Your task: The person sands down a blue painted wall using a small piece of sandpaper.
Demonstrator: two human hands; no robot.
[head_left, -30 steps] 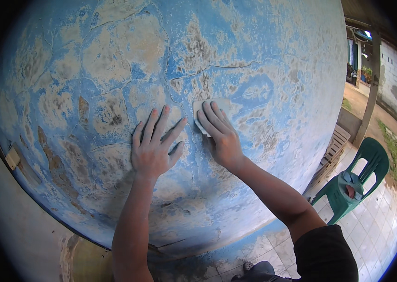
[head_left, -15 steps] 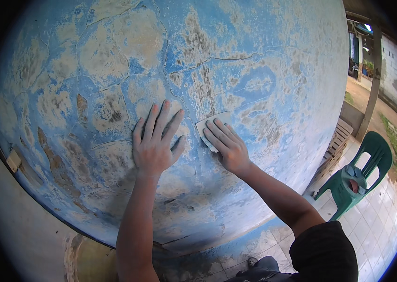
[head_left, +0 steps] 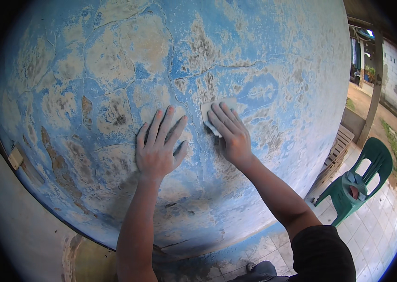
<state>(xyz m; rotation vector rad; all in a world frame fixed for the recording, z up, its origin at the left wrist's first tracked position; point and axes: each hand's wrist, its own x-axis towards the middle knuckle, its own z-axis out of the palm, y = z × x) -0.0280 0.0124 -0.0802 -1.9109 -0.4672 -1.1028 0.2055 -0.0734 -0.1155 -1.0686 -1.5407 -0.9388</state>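
Note:
A blue wall with cracked, peeling paint and pale and grey worn patches fills most of the head view. My left hand lies flat on it left of centre, fingers spread and holding nothing. To its right, my right hand presses a whitish piece of sandpaper against the wall, with its fingers laid over the sheet. The sandpaper's left and upper edges show; the rest is under the fingers, and my right thumb is hidden. Pale dust coats both hands.
A green plastic chair stands at the right on the tiled floor, with a grey and reddish item on its seat. Behind it are wooden slats and a post. A small switch box sits at the wall's left edge.
My right hand has slid a little upward along the wall with the sandpaper. My left hand stays flat at the same place; the whole view has shifted slightly.

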